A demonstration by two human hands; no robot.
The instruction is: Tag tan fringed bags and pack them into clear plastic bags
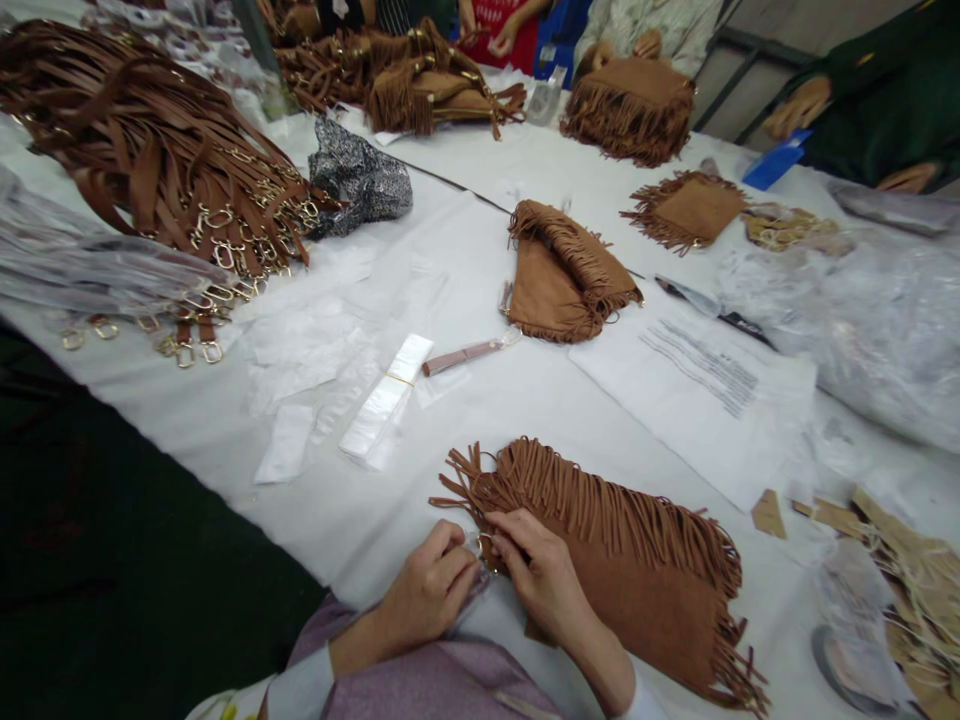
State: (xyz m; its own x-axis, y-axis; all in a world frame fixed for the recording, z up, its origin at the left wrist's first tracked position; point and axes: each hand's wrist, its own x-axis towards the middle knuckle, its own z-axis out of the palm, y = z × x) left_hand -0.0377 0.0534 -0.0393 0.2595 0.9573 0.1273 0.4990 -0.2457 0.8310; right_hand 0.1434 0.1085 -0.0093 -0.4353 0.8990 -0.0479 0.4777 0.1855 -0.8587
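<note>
A brown fringed bag [630, 570] lies flat on the white table in front of me, its strips spread along the top and the right end. At its left corner, a small metal ring [481, 545] shows between my hands. My left hand [431, 585] is closed in a pinch just left of the ring; a bit of clear plastic shows by its fingertips, but what it grips is mostly hidden. Thumb and fingers of my right hand [544, 575] close on the bag's corner by the ring, and the wrist crosses the bag's lower left part.
Brown straps with gold clasps [172, 160] are heaped at the left. Banded white slips [386, 400] and a wrapped brown strip [461, 357] lie ahead. Another fringed bag [570, 275] is farther off. Tan tags [907, 570] and plastic bags [885, 320] lie right. Co-workers stand across the table.
</note>
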